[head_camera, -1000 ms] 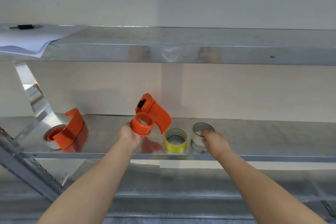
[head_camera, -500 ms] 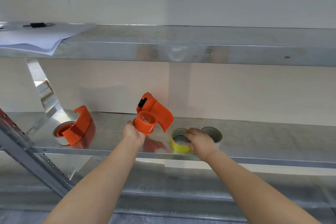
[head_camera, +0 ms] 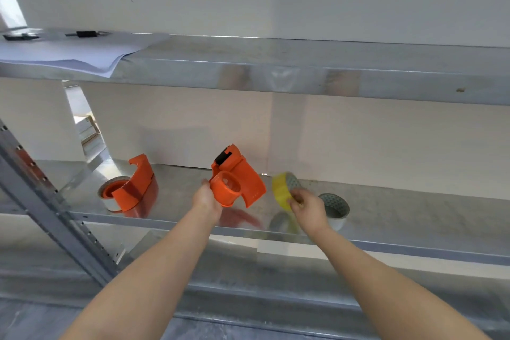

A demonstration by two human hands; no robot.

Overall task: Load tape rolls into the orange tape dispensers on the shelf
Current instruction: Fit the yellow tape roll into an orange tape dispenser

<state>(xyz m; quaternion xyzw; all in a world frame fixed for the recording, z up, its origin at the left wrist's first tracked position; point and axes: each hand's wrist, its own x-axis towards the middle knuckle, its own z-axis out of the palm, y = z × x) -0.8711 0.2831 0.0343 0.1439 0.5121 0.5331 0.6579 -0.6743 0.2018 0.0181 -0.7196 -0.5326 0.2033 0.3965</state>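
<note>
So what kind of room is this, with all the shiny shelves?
Probably a storeroom or workshop. The metal shelving is bare and industrial, an orange tape dispenser and a tape roll sit on it, and loose papers lie up top.

Stretched forward, the left hand [head_camera: 205,199] grips the orange dispenser [head_camera: 238,183] while the right hand [head_camera: 308,208] pinches the yellow tape roll [head_camera: 281,191].

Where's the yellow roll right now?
Head view, right of centre: the right hand pinches the yellow roll, tilted above the shelf, between the dispenser in the left hand and the white roll.
</note>
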